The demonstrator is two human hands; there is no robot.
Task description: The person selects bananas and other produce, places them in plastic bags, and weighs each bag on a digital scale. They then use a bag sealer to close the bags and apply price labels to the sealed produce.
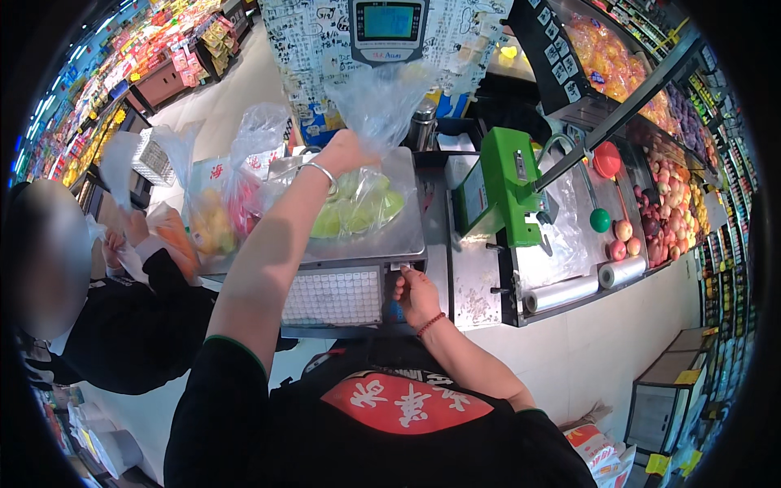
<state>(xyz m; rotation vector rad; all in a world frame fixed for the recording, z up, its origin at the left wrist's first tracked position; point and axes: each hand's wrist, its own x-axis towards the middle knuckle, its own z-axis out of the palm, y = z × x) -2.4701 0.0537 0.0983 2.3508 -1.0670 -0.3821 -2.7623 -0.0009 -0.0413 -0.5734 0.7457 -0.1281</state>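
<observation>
My left hand (348, 150) is closed around the gathered neck of a clear plastic bag (382, 93), whose loose top puffs up above the fist. The bag's lower part, full of light green fruits (355, 207), rests on the metal scale plate (407, 236). At the scale's front edge, my right hand (416, 297) has its fingertips pinched on a small white label (398, 266) at a slot. The scale's keypad (333, 294) is just left of this hand. Behind the plate stands the scale's display (388, 22).
Bags of yellow fruit (213, 232) and pink fruit (242, 199) crowd the plate's left. A person (130, 325) stands left, handling a bag. To the right are a green bag-sealing device (500, 187), plastic bag rolls (561, 294) and apples (625, 232). A steel flask (423, 124) stands behind.
</observation>
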